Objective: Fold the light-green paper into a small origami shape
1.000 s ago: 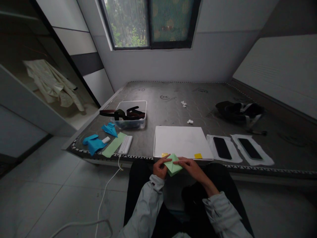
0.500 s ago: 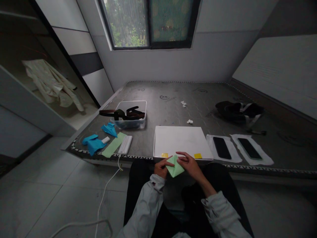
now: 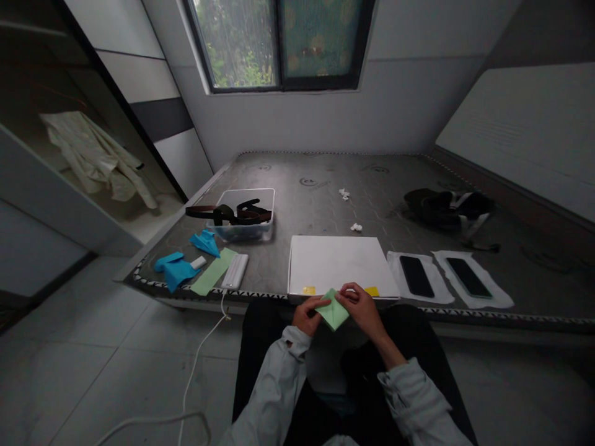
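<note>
A folded piece of green paper (image 3: 334, 314) is held in the air between my two hands, just in front of the near edge of a white box (image 3: 339, 263). My left hand (image 3: 307, 314) pinches its left side, with the thumb lying along the top. On the right, the fingers and thumb of my right hand (image 3: 360, 305) grip the paper's upper right edge. The paper has a pointed lower end and a crease down its middle. Two yellow patches show on the box's front edge, the right one (image 3: 372, 291) beside my right hand.
Left of the box lie a white power strip (image 3: 235, 271), a green paper strip (image 3: 210, 275), blue folded paper (image 3: 176, 271) and a clear bin (image 3: 267, 232) with belts (image 3: 246, 214). Two phones (image 3: 417, 277) rest on white sheets at right. A dark cap-like item (image 3: 432, 207) lies behind.
The green paper has shifted slightly right and turned a little. My right hand's fingers have drawn in closer together at its upper right edge.
</note>
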`<state>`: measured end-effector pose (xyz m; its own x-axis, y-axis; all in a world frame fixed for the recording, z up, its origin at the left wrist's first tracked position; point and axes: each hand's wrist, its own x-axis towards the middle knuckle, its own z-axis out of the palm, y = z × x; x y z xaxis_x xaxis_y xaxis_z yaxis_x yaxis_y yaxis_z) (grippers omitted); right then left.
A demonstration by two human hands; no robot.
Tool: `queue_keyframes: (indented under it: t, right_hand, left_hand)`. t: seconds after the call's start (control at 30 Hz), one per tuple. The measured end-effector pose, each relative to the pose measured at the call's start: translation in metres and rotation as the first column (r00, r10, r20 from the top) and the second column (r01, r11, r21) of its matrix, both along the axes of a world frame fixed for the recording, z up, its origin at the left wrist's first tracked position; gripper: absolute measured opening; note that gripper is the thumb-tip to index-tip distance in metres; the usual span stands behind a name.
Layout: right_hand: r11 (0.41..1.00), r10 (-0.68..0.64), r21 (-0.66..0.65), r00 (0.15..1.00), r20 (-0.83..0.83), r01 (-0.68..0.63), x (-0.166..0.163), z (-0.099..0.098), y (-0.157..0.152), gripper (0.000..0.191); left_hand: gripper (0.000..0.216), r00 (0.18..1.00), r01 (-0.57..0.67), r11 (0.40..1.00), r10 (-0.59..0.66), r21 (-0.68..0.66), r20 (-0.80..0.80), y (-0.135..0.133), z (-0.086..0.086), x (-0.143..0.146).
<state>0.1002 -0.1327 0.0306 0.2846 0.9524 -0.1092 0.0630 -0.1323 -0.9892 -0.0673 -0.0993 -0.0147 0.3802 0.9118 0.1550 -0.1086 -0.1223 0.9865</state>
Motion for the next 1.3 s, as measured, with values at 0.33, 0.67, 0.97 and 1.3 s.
queue_keyframes:
  t: [0.33, 0.67, 0.97, 1.3]
  right_hand:
    - [0.932, 0.359, 0.026, 0.932, 0.059, -0.36, 0.011, 0.005, -0.006, 0.043]
    - [0.905, 0.409, 0.021, 0.883, 0.228, -0.425, 0.007, 0.014, -0.006, 0.043]
    - [0.97, 0.24, -0.026, 0.945, 0.221, -0.24, -0.001, 0.0, -0.001, 0.041]
    - [0.97, 0.227, -0.078, 0.972, -0.06, -0.231, -0.006, -0.004, -0.002, 0.05]
  left_hand:
    - [0.032, 0.99, -0.139, 0.989, 0.139, -0.053, 0.012, 0.01, -0.027, 0.0]
    - [0.035, 0.99, -0.133, 0.99, 0.131, -0.037, -0.053, 0.005, -0.011, -0.001]
    - [0.045, 0.975, -0.223, 0.961, 0.216, -0.166, -0.057, 0.008, -0.018, -0.002]
    - [0.041, 0.949, -0.291, 0.911, 0.313, -0.291, 0.028, 0.003, -0.019, 0.006]
